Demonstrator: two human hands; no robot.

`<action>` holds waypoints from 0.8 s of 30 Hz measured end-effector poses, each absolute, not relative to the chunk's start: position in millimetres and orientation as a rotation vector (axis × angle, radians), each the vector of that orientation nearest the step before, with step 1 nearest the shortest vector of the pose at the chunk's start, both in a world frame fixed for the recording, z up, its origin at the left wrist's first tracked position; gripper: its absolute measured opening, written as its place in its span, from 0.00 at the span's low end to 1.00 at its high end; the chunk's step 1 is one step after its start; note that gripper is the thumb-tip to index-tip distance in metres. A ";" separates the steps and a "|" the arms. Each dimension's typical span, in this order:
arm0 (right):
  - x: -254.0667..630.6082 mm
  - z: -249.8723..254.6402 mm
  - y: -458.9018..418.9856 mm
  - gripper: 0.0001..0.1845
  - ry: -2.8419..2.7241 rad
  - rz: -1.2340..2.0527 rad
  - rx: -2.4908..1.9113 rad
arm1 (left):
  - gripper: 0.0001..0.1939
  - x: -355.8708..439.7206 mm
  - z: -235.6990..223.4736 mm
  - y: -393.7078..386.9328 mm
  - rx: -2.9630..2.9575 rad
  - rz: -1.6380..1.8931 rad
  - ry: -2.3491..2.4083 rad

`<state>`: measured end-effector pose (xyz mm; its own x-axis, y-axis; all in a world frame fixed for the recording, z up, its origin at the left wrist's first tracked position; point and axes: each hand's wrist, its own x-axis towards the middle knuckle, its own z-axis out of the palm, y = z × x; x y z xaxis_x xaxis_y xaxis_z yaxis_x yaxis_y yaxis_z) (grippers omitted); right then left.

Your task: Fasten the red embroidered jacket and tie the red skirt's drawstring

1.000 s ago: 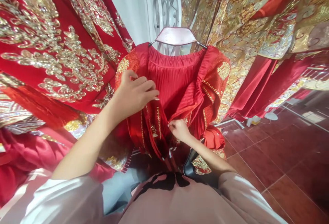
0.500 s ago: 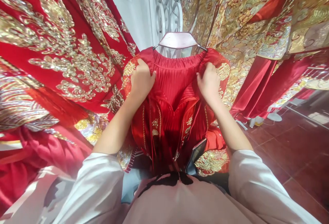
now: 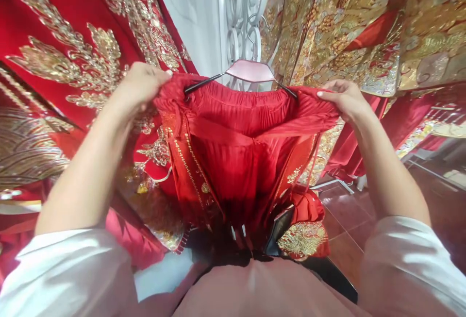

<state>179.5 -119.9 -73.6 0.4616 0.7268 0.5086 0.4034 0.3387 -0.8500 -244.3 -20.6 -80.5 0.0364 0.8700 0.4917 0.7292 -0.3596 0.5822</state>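
Observation:
A red pleated garment (image 3: pixel 251 161) with gold-embroidered front bands hangs before me on a hanger (image 3: pixel 250 71) with a pale, pinkish centre plate and dark arms. My left hand (image 3: pixel 143 86) grips the cloth at its upper left edge, fingers closed over it. At the upper right edge, my right hand (image 3: pixel 340 97) pinches the cloth between thumb and fingers. Between the two hands the waist or neck edge is drawn wide, and the hanger's dark arms show inside the gathered edge. The hook stands up behind, near a white scrolled metal frame (image 3: pixel 236 11).
A red gown with gold beading (image 3: pixel 73 64) hangs close on the left. Gold-patterned garments (image 3: pixel 345 30) hang on the right. Below, a folded red piece with gold embroidery (image 3: pixel 304 237) lies beside a dark flat object (image 3: pixel 280 227). Reddish floor tiles (image 3: pixel 345 210) show at right.
Both hands have moved outward, pulling the cloth wide. The embroidered shoulder parts are no longer seen, and more of the hanger's dark arms shows. The hanger sits slightly lower in view.

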 end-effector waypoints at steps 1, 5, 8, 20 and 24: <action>187.0 -74.0 -113.9 0.10 -1.122 0.271 -1.297 | 0.16 -243.1 -85.3 -15.2 2.160 1.209 1.676; 213.4 -91.2 -92.5 0.11 -1.037 0.306 -1.322 | 0.15 -235.8 -121.9 2.1 2.290 0.895 1.564; 225.9 -112.0 -85.4 0.11 -1.017 0.378 -1.312 | 0.15 -231.3 -154.1 4.4 2.258 0.778 1.412; 196.0 -177.0 -86.4 0.21 -0.908 0.965 -1.462 | 0.18 -220.1 -220.8 -24.2 2.324 0.337 1.134; 199.1 -141.4 -93.9 0.38 -1.064 0.931 -1.315 | 0.17 -221.5 -185.6 -39.3 2.417 0.495 1.102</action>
<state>199.1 -93.9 -141.4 0.2748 0.9588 0.0719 0.0561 0.0587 -0.9967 -221.5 -39.3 -185.6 0.6190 0.7730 0.1388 0.6170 -0.5879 0.5232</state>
